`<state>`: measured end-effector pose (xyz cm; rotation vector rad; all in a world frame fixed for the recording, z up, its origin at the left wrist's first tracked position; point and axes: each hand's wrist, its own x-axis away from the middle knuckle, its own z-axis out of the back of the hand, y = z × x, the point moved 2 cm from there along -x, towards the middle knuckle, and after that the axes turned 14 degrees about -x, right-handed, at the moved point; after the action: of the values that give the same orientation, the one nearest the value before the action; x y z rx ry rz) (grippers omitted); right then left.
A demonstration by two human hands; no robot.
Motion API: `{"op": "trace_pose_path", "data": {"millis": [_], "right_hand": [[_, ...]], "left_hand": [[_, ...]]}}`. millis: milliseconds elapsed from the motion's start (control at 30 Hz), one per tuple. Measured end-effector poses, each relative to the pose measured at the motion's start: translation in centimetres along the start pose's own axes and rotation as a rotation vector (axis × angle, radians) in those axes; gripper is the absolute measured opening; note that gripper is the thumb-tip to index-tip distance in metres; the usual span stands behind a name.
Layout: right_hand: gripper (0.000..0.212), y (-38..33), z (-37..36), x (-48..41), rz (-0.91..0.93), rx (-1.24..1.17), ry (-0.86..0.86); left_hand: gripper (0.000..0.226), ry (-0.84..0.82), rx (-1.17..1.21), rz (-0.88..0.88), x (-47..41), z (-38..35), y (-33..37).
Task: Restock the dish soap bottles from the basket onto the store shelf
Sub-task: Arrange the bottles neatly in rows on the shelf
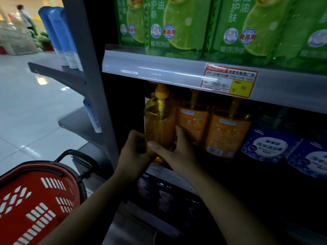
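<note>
Orange pump bottle (160,124), clear, upright, held low between my left hand (134,149) and right hand (177,153) at the shelf (155,171) front edge. Two matching bottles (192,124) stand just right of it. Red basket (35,200) lower left.

A glossy pale tiled floor (31,110) reflects light beside the grey shelf upright (88,64); far off, perhaps stacked melons (41,39).

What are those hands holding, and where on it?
An orange dish soap bottle, gripped low on its body: left hand on one side, right hand on the other.
</note>
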<state>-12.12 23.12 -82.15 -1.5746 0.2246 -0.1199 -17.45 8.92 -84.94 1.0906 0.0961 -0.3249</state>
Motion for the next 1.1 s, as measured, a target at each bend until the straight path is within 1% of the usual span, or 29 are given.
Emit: {"op": "trace_pose_path", "data": {"millis": [100, 133, 233, 333, 400, 467, 567, 667, 800, 867, 933, 1000, 1100], "right_hand": [[0.123, 0.0, -0.4, -0.4, -0.010, 0.062, 0.011], [0.123, 0.0, -0.4, -0.5, -0.007, 0.076, 0.025], [0.111, -0.1, -0.3, -0.9, 0.044, 0.122, 0.110], [0.110, 0.1, -0.6, -1.1, 0.040, 0.167, 0.171], [0.105, 0.2, -0.8, -1.2, 0.053, 0.182, 0.200], [0.095, -0.1, -0.5, -1.3, 0.055, 0.145, 0.206], [0.083, -0.3, 0.1, -1.4, 0.061, 0.121, 0.161], [0.077, -0.1, 0.3, -1.6, 0.060, 0.100, 0.131], [0.062, 0.2, 0.1, -2.1, 0.051, 0.066, 0.078], [0.059, 0.3, -0.4, -1.9, 0.066, 0.107, 0.063], [0.061, 0.5, -1.0, -1.8, 0.066, 0.188, 0.079], [0.060, 0.6, -1.2, -1.9, 0.076, 0.225, 0.095], [0.052, 0.4, -1.2, -2.1, 0.094, 0.244, 0.083]], "left_hand": [[0.021, -0.001, -0.043, -0.052, 0.5, -0.1, 0.2], [0.020, 0.008, -0.043, -0.058, 0.6, 0.1, 0.2], [0.023, 0.009, -0.011, -0.044, 0.6, 0.4, 0.0], [0.029, -0.025, 0.021, -0.041, 0.7, 0.7, -0.2], [0.032, -0.048, 0.041, -0.052, 0.6, 0.9, -0.3], [0.036, -0.063, 0.074, -0.050, 0.5, 1.0, -0.6], [0.040, -0.042, 0.091, -0.026, 0.1, 0.9, -1.0], [0.055, -0.033, 0.035, -0.004, -0.4, 0.6, -1.2], [0.078, -0.035, 0.027, -0.047, -0.7, 0.8, -1.1], [0.086, -0.060, 0.036, -0.075, -0.7, 0.5, -1.0], [0.092, -0.046, -0.001, -0.091, -0.8, 0.2, -1.0], [0.096, 0.000, -0.090, -0.102, -1.1, 0.0, -1.1], [0.099, 0.048, -0.162, -0.095, -1.6, -0.4, -1.1]]}}
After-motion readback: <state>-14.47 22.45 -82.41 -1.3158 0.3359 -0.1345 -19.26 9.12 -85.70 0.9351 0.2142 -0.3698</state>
